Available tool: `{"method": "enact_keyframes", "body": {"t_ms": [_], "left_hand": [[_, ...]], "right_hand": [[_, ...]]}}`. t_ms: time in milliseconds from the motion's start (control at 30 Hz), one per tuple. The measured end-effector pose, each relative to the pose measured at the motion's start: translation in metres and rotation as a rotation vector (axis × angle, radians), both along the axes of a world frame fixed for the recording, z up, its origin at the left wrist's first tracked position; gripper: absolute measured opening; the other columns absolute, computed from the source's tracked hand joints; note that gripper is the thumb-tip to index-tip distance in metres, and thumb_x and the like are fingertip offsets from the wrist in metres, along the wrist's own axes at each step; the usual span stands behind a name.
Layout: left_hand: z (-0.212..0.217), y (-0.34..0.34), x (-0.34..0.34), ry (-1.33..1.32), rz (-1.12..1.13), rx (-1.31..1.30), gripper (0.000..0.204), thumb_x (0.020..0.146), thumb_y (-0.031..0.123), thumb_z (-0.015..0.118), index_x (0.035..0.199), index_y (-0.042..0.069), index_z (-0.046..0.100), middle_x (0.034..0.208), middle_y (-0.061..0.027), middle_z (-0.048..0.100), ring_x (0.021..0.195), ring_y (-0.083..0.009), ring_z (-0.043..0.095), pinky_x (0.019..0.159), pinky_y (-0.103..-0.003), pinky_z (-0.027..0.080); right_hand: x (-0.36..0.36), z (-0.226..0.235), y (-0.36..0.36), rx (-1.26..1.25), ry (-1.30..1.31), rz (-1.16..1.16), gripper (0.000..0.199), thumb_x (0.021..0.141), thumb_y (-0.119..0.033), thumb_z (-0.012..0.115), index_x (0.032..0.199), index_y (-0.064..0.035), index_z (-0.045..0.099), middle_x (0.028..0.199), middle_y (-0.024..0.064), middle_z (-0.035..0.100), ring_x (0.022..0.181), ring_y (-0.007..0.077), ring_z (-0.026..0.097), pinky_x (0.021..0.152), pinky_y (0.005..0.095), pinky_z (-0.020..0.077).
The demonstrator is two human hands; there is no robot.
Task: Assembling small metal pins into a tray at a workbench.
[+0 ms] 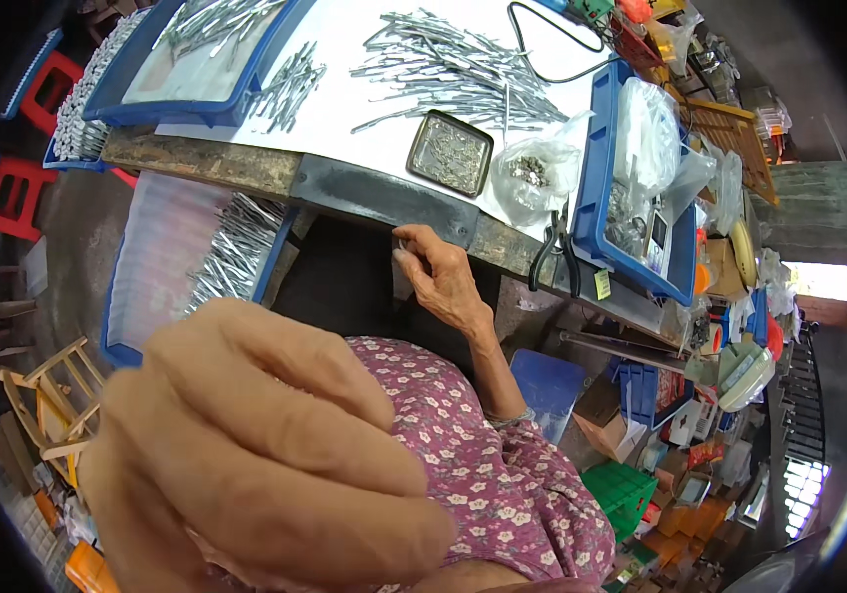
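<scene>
My left hand (265, 435) is looming nearest, well to my side of the square tin (442, 184), its fingers curling and lying against one another; I can't tell whether they are pinching anything. My flowered top (443, 425) is showing past it, also on my side of the tin. My right hand (443, 280) is hanging a little nearer me than the tin, by the dark table edge (384, 201), thumb and forefinger bending close together; whether something is sitting between them I can't tell. Left of the tin and nearer me, a lined blue bin (162, 262) is holding slim silver pieces (238, 252). Right of the tin, black-handled pliers (557, 229) are lying with handles parting. The tin itself is resting on the white cover (335, 138), small metallic bits (453, 150) filling it. Just to its right, a clear bag (517, 203) is bulging. Beyond the tin, a loose silver pile (453, 64) is spreading. Far left of it, red stools (16, 198) are standing.
</scene>
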State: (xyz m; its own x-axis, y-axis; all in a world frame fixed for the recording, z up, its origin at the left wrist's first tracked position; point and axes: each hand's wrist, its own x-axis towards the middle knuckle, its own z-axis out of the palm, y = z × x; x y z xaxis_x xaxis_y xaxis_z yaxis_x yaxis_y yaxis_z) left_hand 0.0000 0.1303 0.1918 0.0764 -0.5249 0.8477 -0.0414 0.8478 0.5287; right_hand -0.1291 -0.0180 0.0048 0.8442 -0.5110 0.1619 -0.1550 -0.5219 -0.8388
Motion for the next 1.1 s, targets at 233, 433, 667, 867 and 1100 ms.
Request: {"method": "enact_keyframes", "body": {"t_ms": [233, 433, 667, 867, 1100], "left_hand": [[0.010, -0.009, 0.039, -0.064, -0.038, 0.100, 0.007, 0.075, 0.011, 0.062, 0.069, 0.010, 0.061, 0.069, -0.0088, 0.063, 0.053, -0.0140, 0.058, 0.048, -0.022, 0.046], [-0.001, 0.016, 0.040, -0.078, 0.011, 0.064, 0.007, 0.075, 0.013, 0.061, 0.069, 0.009, 0.060, 0.069, -0.0091, 0.062, 0.053, -0.0145, 0.057, 0.048, -0.023, 0.044], [0.003, 0.004, 0.034, -0.085, 0.070, 0.042, 0.007, 0.074, 0.014, 0.061, 0.070, 0.008, 0.060, 0.069, -0.0093, 0.060, 0.054, -0.0151, 0.055, 0.048, -0.023, 0.043], [0.006, -0.007, 0.017, -0.080, 0.109, 0.022, 0.009, 0.074, 0.016, 0.061, 0.070, 0.008, 0.060, 0.069, -0.0095, 0.059, 0.054, -0.0156, 0.054, 0.048, -0.024, 0.042], [0.009, -0.012, 0.006, -0.050, 0.127, 0.024, 0.011, 0.073, 0.017, 0.061, 0.071, 0.007, 0.059, 0.069, -0.0097, 0.057, 0.055, -0.0162, 0.053, 0.049, -0.024, 0.040]], "right_hand": [[0.000, 0.001, -0.001, 0.012, 0.031, 0.005, 0.020, 0.081, -0.005, 0.054, 0.100, 0.0020, 0.053, 0.063, 0.0078, 0.052, 0.052, 0.0124, 0.046, 0.050, 0.0262, 0.0384], [-0.004, 0.001, -0.004, -0.006, 0.045, -0.020, 0.020, 0.081, -0.005, 0.054, 0.100, 0.0019, 0.053, 0.067, 0.0100, 0.057, 0.054, 0.0130, 0.049, 0.051, 0.0266, 0.0396], [-0.016, 0.013, -0.013, 0.109, -0.035, -0.094, 0.019, 0.080, -0.004, 0.056, 0.099, 0.0002, 0.054, 0.060, 0.0055, 0.047, 0.050, 0.0112, 0.044, 0.047, 0.0259, 0.0366], [-0.030, 0.033, -0.026, 0.322, -0.161, -0.160, 0.021, 0.083, -0.003, 0.054, 0.103, 0.0013, 0.053, 0.063, -0.0032, 0.044, 0.057, 0.0043, 0.040, 0.051, 0.0196, 0.0330], [-0.035, 0.026, -0.022, 0.353, -0.085, -0.135, 0.023, 0.084, -0.004, 0.054, 0.105, 0.0042, 0.054, 0.064, -0.0026, 0.048, 0.057, 0.0035, 0.042, 0.053, 0.0173, 0.0343]]}}
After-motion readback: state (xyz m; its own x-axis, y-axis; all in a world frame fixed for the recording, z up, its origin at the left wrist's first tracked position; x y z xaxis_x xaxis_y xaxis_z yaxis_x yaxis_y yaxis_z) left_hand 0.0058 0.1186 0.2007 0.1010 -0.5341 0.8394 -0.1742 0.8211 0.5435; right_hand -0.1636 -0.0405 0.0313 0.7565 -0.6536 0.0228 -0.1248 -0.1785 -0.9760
